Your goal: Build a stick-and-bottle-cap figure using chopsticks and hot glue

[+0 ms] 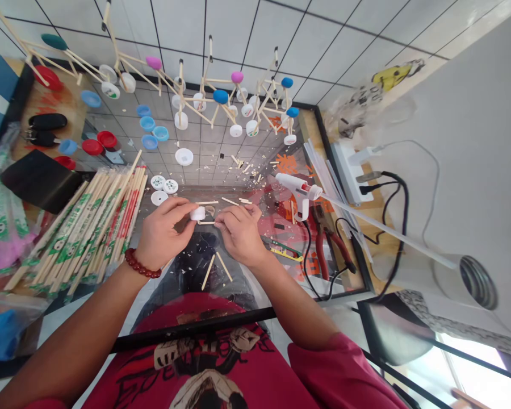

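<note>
Left hand [162, 233]: fingers pinched round a white bottle cap [197, 213], held on edge just above the glass tabletop [196, 170], its side turned toward the other hand.
Right hand [238, 230]: fingertips closed on a thin wooden stick [206, 222], its end meeting the cap, apparently to seat it there.
Glue gun [300, 190]: stands propped just right of the hands, within reach, cord trailing to the power strip [348, 170].
Chopstick packs [85, 227]: heaped at left, beside the wrist.
Loose caps [149, 132]: blue, red, white, scattered beyond.
Stick-and-cap models [221, 102]: lined along the far edge, well apart.
Red pliers [330, 250]: near the gun.
</note>
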A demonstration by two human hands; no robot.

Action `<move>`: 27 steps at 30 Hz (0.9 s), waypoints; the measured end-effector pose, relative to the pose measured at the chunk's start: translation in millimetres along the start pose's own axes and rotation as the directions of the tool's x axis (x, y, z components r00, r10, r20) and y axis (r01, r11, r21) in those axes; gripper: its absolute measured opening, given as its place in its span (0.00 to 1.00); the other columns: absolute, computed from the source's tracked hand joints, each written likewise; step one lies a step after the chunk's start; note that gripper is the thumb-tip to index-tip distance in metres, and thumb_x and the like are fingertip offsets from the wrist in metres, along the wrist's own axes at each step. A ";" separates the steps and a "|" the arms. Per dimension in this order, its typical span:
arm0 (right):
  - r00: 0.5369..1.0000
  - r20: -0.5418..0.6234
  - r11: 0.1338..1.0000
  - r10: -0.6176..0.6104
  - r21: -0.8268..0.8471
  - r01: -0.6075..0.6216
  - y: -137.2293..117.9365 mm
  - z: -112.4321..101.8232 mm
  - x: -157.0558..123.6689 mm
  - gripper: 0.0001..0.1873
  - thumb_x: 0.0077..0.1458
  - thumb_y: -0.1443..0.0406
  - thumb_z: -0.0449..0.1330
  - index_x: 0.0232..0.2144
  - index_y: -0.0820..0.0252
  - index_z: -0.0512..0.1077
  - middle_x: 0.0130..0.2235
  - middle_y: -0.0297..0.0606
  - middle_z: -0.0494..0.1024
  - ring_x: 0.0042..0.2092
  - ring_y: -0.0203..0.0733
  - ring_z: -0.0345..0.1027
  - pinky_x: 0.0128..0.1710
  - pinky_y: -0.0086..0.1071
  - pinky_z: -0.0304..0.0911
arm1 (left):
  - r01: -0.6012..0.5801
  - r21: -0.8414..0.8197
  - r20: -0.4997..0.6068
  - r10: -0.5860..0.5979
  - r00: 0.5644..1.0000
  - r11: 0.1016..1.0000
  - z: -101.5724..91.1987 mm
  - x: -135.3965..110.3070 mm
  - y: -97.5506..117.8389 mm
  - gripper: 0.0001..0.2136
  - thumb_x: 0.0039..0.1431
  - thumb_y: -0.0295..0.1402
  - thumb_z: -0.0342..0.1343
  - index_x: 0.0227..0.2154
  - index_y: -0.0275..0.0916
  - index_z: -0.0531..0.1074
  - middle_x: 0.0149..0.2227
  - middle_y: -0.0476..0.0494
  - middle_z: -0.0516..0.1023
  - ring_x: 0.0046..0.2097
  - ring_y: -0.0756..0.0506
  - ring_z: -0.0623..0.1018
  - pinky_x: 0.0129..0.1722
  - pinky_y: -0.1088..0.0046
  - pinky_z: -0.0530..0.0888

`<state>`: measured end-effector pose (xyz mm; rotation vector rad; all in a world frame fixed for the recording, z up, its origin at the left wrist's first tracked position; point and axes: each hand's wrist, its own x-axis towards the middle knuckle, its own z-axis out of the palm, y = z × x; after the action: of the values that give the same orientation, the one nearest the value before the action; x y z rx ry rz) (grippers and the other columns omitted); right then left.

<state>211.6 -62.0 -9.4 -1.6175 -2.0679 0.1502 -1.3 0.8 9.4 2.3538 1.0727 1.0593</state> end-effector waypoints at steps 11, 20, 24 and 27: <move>1.000 -0.002 1.000 0.014 -0.020 -0.014 -1.5 0.5 0.9 0.08 0.71 0.67 0.61 0.39 0.53 0.79 0.43 0.33 0.85 0.48 0.44 0.76 0.59 0.45 0.47 | 0.071 -0.004 0.033 -0.071 0.997 0.997 0.8 -1.0 0.3 0.09 0.66 0.31 0.59 0.45 0.43 0.82 0.46 0.43 0.85 0.43 0.43 0.85 0.47 0.66 0.82; 1.000 -0.009 0.999 0.016 -0.042 -0.016 -0.4 2.5 -1.1 0.05 0.70 0.63 0.63 0.43 0.52 0.81 0.46 0.38 0.86 0.47 0.47 0.75 0.59 0.46 0.47 | 0.078 0.010 0.033 -0.079 0.996 0.997 1.1 -1.3 0.5 0.09 0.66 0.32 0.59 0.45 0.43 0.82 0.46 0.42 0.85 0.44 0.42 0.85 0.49 0.64 0.83; 0.999 -0.028 0.999 -0.022 -0.037 0.021 0.1 3.3 -1.8 0.07 0.70 0.65 0.62 0.41 0.52 0.81 0.44 0.35 0.85 0.46 0.44 0.75 0.58 0.46 0.46 | 0.064 0.003 0.027 -0.064 0.998 0.998 0.9 -1.4 0.3 0.09 0.66 0.32 0.59 0.46 0.42 0.82 0.46 0.42 0.85 0.44 0.43 0.85 0.48 0.66 0.82; 0.998 -0.044 0.998 -0.038 -0.044 0.037 0.5 4.4 -2.2 0.09 0.70 0.67 0.61 0.39 0.51 0.81 0.43 0.33 0.85 0.45 0.42 0.74 0.58 0.46 0.46 | 0.060 0.000 0.029 -0.060 0.998 0.998 0.6 -1.2 0.2 0.09 0.66 0.32 0.59 0.46 0.43 0.82 0.45 0.43 0.85 0.42 0.43 0.85 0.46 0.66 0.82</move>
<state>210.4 -62.9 -14.1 -1.5917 -2.0791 0.0558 -1.3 -0.3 8.5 2.3143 1.1247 1.0018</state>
